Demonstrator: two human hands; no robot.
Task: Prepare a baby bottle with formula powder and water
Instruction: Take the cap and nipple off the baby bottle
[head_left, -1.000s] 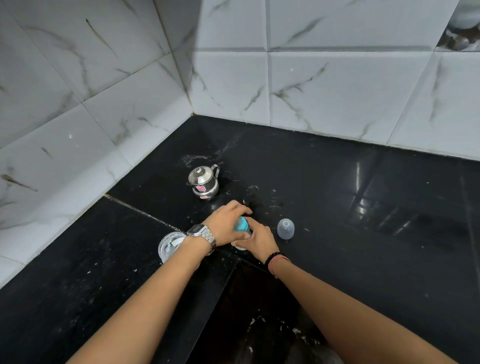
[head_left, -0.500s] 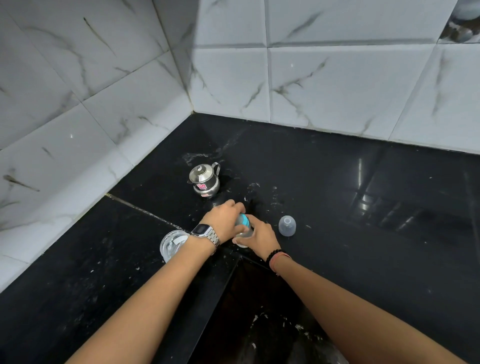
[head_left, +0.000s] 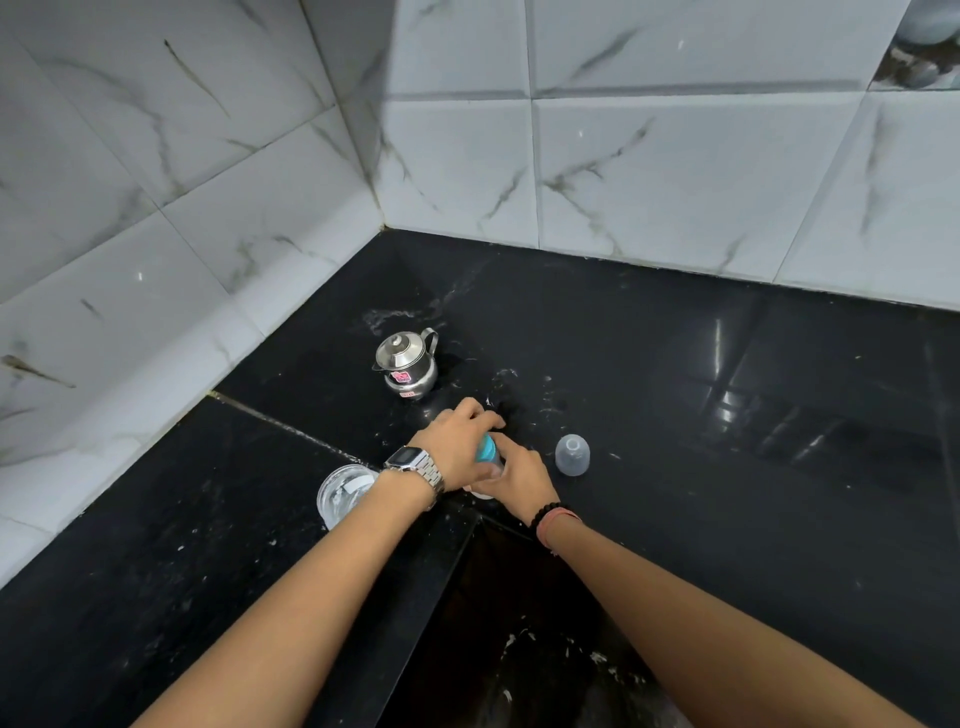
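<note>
Gripping the baby bottle (head_left: 488, 462) upright on the tabletop (head_left: 727, 467), your right hand (head_left: 517, 475) is steadying its body while your left hand (head_left: 457, 449) is clasping the teal collar (head_left: 487, 450), evidently to turn it.

Lighting is moderate and cool. The white wall tiles (head_left: 675, 171) are evenly lit. The glossy black countertop (head_left: 779, 493) carries streaked glare at right. Soft shadows fill the wall corner. Wide-angle distortion bends tile lines toward the edges. Focus is acceptably sharp throughout.
</note>
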